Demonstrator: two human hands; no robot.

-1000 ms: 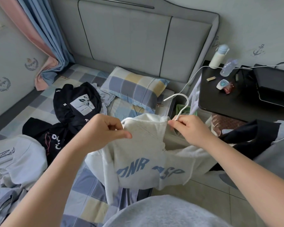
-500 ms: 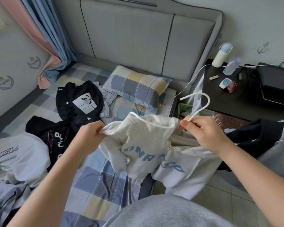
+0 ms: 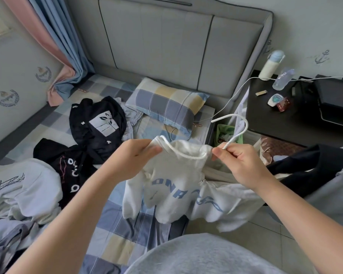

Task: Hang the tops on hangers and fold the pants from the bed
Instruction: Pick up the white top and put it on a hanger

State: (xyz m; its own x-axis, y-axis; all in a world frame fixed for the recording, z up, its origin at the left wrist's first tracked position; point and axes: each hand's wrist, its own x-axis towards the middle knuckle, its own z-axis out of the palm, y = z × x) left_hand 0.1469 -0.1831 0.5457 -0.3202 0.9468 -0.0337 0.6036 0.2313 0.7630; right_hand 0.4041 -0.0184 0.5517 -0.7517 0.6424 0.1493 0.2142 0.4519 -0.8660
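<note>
2 hands are counted: L hand (image 3: pixel 133 158), R hand (image 3: pixel 241 165). 1 wht hanger (image 3: pixel 246 125) & 1 wht top (image 3: pixel 178 175) are seen. On the bed (image 3: pixel 115 224) are noted 2 blk garments (image 3: pixel 99 123), 1 pillow (image 3: pixel 166 103); on 1 nightstand (image 3: pixel 265 119), 2 bottles (image 3: pixel 269 66).

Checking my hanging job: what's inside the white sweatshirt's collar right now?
The white hanger enters the white sweatshirt there; its hook sticks out beside the right hand, which pinches its stem. How far its arms reach inside is covered by fabric.

The person wears a plain light-grey knit top (image 3: pixel 202 256); both forearms (image 3: pixel 71 214) are bare.
</note>
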